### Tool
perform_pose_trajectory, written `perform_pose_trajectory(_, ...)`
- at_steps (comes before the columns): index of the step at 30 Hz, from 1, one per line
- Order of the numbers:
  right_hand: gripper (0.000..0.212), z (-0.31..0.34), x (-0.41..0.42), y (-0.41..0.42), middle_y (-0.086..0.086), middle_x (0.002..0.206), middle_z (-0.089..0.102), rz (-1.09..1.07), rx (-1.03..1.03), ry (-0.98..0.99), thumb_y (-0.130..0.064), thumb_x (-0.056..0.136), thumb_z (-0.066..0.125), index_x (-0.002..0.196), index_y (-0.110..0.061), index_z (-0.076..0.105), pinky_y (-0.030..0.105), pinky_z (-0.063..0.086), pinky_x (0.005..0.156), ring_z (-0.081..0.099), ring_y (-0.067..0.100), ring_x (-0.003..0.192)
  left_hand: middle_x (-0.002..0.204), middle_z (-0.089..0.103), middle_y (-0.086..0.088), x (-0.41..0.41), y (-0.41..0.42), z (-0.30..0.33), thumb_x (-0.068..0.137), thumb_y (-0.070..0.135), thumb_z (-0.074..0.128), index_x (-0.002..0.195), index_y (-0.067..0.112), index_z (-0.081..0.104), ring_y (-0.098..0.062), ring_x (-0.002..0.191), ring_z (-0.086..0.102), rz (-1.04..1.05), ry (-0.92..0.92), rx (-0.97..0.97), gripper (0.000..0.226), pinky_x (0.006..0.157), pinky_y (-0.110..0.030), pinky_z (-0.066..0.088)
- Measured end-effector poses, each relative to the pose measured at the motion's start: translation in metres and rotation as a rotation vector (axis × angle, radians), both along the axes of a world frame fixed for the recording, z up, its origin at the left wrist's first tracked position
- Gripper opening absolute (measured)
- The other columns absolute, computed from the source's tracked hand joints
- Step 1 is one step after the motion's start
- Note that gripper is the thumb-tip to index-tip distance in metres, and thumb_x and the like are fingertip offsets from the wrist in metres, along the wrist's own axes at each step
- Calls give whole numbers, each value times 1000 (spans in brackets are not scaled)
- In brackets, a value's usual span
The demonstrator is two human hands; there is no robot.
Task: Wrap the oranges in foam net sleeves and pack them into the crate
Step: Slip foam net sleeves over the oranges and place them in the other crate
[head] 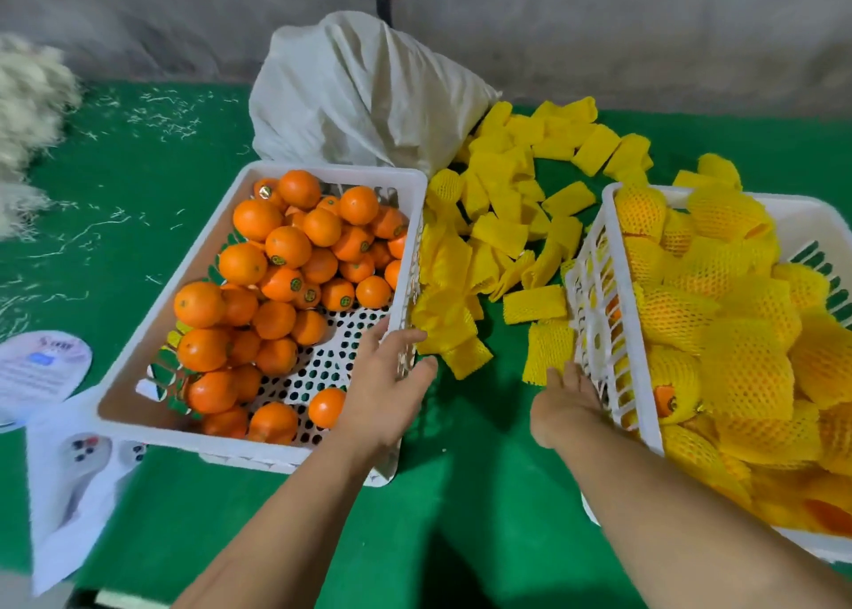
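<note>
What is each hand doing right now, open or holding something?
Left hand: open, fingers straight, resting on the rim of the left crate; holds nothing.
Right hand: open, against the wall of the right crate; holds nothing.

A green felt-like cloth point(138, 221) covers the work surface, littered along its left edge with pale straw-like shreds point(27, 101). Behind its far edge stands a rough grey concrete wall point(599, 22). A tied white sack point(359, 96) leans at the far edge. Lighting is even and dim.
</note>
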State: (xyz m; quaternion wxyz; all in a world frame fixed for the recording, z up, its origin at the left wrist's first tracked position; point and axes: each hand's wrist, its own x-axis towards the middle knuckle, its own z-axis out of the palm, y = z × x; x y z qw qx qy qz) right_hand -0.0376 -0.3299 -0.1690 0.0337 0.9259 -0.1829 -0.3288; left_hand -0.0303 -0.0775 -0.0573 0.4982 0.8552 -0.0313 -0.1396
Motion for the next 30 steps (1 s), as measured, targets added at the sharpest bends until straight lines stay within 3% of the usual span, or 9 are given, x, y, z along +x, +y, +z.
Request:
perform_pose_trajectory(4,60,-2,12,13,6,166,21,74,7,-99,-26,100,51,157,-15,38,47,19,124,16,32,153,143,44,17,23,16,4,107,38,52,101,36,75,5,134,39,33,77,-254,24,101,-18,28)
perform_pose_trajectory(9,17,15,27,25,6,106,68,72,304,-728,-23,99,63,101,-11,75,39,48,81,64,31,98,108,59,8,90,30,-8,108,19,50,112,20,57,5,90,55,134,-118,-145,8,82,-24,44)
perform_pose_trajectory(12,4,28,28,31,1,90,70,-109,636,-944,-11,93,74,97,-11,76,32,49,68,64,17,78,141,55,-9,131,45,-39,107,15,51,138,15,54,-23,128,53,-62,-168,329,31,105,-45,46)
perform_pose_trajectory(14,22,33,29,33,-8,92,67,-312,780,-934,-8,93,72,112,-17,68,28,48,73,62,7,81,171,20,-15,151,54,-59,107,20,55,163,16,30,-43,150,31,-297,-134,738,61,120,-54,34)
perform_pose_trajectory(17,37,39,31,31,-3,97,65,-567,882,-874,-7,94,65,127,-24,60,33,48,74,62,14,83,175,-20,2,172,50,-75,106,21,57,168,30,-10,-39,160,11,-514,-44,998,91,121,-53,34)
perform_pose_trajectory(21,23,44,25,40,1,94,71,-730,900,-902,-13,98,56,114,-19,72,33,53,68,64,19,80,171,-14,-6,184,45,-91,96,9,70,165,31,-20,-41,148,33,-454,-73,1124,115,100,-45,53)
perform_pose_trajectory(25,27,54,23,61,0,105,65,-972,1090,-964,-14,104,50,100,-37,63,30,61,70,62,10,79,167,7,-10,201,35,-94,90,1,74,157,25,15,-34,122,58,-428,-251,1125,93,85,-40,59)
perform_pose_trajectory(28,25,60,17,70,5,102,68,-1031,1147,-963,-13,104,47,105,-30,65,27,54,57,59,9,64,153,32,-8,202,34,-98,92,3,71,154,22,21,-31,108,65,-413,-309,1025,82,74,-39,61)
perform_pose_trajectory(30,23,62,10,76,9,97,69,-1012,1179,-908,-9,103,46,111,-18,65,26,45,51,57,11,57,157,23,-15,192,37,-103,95,5,67,161,19,16,-34,108,68,-276,-205,983,85,74,-39,62)
